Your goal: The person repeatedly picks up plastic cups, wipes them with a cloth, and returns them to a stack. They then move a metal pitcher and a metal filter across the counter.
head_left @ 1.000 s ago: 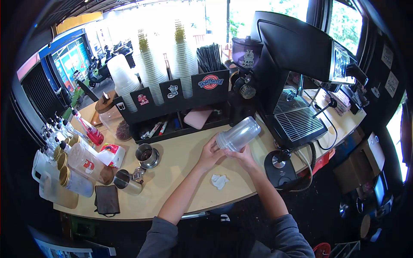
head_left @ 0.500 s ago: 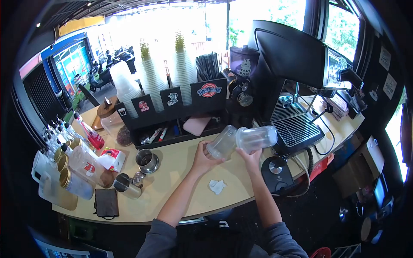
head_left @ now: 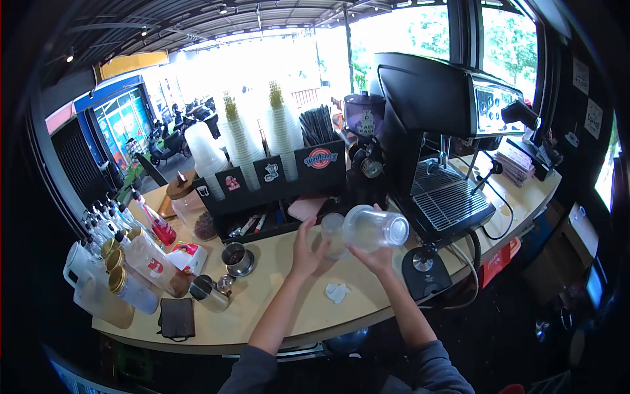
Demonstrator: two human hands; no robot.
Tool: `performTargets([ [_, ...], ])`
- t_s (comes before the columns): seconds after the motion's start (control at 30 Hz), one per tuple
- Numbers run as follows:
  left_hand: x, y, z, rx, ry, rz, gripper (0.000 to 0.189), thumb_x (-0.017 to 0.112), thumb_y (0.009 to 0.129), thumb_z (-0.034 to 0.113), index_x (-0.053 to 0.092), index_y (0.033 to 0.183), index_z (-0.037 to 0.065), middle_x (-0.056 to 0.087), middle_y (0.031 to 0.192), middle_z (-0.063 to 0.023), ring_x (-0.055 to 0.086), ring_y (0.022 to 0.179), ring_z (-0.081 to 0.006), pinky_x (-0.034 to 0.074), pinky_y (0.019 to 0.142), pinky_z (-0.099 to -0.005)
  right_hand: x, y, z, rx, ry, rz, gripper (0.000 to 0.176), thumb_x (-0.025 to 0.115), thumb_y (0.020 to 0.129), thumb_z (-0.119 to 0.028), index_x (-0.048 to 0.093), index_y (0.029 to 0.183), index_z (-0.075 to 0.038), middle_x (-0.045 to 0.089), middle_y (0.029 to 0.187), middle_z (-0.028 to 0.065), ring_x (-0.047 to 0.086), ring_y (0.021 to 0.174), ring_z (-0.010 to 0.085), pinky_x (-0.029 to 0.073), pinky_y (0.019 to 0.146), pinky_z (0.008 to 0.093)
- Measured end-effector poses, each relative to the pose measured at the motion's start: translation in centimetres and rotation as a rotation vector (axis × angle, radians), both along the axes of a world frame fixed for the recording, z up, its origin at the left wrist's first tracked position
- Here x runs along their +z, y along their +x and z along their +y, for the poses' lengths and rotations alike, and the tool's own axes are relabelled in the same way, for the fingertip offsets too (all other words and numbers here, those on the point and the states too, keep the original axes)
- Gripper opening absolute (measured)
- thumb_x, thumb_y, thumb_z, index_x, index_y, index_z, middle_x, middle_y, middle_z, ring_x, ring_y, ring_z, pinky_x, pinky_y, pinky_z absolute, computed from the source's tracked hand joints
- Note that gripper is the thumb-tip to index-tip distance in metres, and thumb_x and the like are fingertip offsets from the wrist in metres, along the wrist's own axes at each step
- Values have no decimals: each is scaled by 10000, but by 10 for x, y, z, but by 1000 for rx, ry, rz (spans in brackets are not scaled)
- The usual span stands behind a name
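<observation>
A clear plastic cup (head_left: 333, 238) stands upright close over the counter, in front of the black organizer. My left hand (head_left: 308, 255) is beside it with fingers stretched up and apart, the thumb near the cup's side. My right hand (head_left: 373, 258) grips a larger clear plastic container (head_left: 377, 228) from below, tilted on its side with its round end facing right. The two clear vessels overlap in this view. A crumpled white tissue (head_left: 337, 292) lies on the counter between my forearms.
The espresso machine (head_left: 453, 197) and its tamping base (head_left: 425, 270) stand at the right. A black organizer (head_left: 282, 197) with cup stacks and straws runs along the back. Metal cups (head_left: 237, 259), a dark folded cloth (head_left: 177, 319), jars and syrup bottles sit at the left.
The smaller cup has gone from tilted in my left hand to upright, and that hand's fingers have spread. The container in my right hand has shifted slightly left and down. The view has tipped up.
</observation>
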State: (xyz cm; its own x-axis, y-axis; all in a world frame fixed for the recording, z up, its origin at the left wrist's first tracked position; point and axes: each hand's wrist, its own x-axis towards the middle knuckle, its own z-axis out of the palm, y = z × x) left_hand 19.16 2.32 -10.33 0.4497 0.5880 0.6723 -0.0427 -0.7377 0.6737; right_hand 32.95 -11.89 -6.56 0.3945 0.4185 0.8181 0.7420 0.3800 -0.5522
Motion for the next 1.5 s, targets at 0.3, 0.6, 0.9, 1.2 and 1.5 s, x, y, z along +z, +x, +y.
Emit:
performTargets([
  [0.3,104,-68,-37,-289,-437,-272,274,643,879,154,580,1063,-39,670,900,-81,635,813,-104,506,737,-220,50,-55,31,411,32,9,965,850,615,-307,318,1376,-44,345,1384,153,409,1234,290,344,1034,417],
  [0.6,120,-140,-10,33,-316,-345,242,553,932,128,556,1089,-57,672,949,-95,645,875,-134,510,792,-253,98,-115,72,518,107,102,658,760,703,-127,402,1243,-11,418,1266,171,466,1151,291,384,977,390],
  [0.9,173,-188,99,155,-182,-448,403,553,930,221,429,1249,10,521,1204,-113,540,1083,-185,458,883,-301,242,-149,166,350,420,-305,606,824,642,-177,522,1148,-41,478,1179,173,504,1097,324,440,904,404],
  [1.2,206,-180,182,506,26,-308,683,684,821,322,349,1313,-12,446,1280,-202,468,1160,-290,379,960,-386,304,-173,312,405,245,-499,519,783,707,-287,592,1120,-35,509,1115,189,518,1065,341,451,875,427],
  [1.5,217,-172,198,446,56,-123,914,730,743,469,292,1358,-46,369,1356,-280,371,1283,-354,304,1055,-422,286,-173,352,219,-158,-649,576,709,754,-463,629,1119,-25,583,963,221,570,946,352,455,840,420],
])
